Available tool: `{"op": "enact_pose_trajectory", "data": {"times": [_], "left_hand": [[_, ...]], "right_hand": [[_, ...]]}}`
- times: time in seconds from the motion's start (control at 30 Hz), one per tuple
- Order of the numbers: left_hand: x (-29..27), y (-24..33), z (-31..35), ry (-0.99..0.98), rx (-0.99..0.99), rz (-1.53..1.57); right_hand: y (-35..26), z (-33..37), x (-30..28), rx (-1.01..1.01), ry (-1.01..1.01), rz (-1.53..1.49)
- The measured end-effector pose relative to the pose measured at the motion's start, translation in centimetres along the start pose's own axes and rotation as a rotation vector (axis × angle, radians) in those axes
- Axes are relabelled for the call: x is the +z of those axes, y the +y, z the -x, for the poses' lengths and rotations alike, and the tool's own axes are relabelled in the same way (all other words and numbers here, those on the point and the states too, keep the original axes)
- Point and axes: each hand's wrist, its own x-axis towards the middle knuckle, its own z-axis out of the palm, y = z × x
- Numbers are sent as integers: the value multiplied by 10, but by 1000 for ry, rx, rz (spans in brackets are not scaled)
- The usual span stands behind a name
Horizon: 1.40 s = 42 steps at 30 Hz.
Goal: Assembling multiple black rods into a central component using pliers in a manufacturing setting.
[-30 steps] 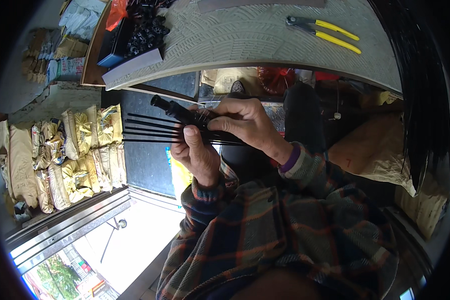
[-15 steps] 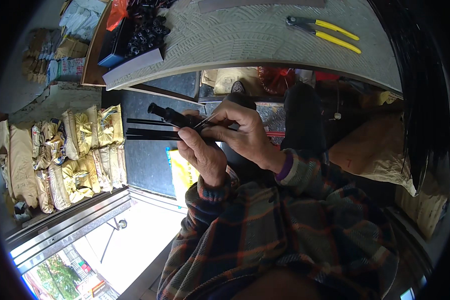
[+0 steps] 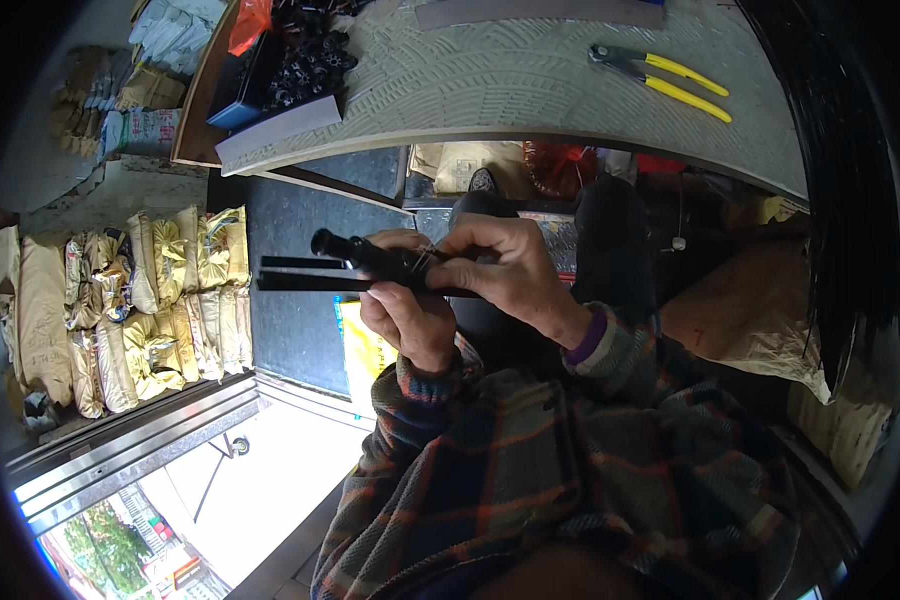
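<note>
"How do the hands sit?"
"The left hand (image 3: 415, 325), thumb up, curls closed round the black fitting (image 3: 372, 258) and black rods (image 3: 305, 284); the right hand (image 3: 518, 275) angles in, fingertips pinched on the fitting's right end."
"Beyond?"
"Yellow-handled pliers (image 3: 672, 91) on the table (image 3: 450, 85)."

Dressed in plaid

You wear a thick plaid jacket (image 3: 490, 470) of navy and grey-green crossed by orange lines. A purple cuff (image 3: 587, 337) edges your right sleeve (image 3: 620, 355). Your trousers (image 3: 618, 245) are dark.

There are two hands (image 3: 510, 275), one black tubular piece (image 3: 375, 260) — and one pair of pliers (image 3: 622, 62).
</note>
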Motion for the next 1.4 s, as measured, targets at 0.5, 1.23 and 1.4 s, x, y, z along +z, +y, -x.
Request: {"op": "enact_pose_trajectory", "data": {"times": [0.5,1.23,1.4], "left_hand": [[2,8,-5,-71,49,-157],[3,8,-3,-122,73,-87],[2,5,-3,-104,88,-65]], "right_hand": [[14,9,20,-465,119,221],[9,-5,3,255,-246,-327],[16,-3,6,253,-192,-347]]}}
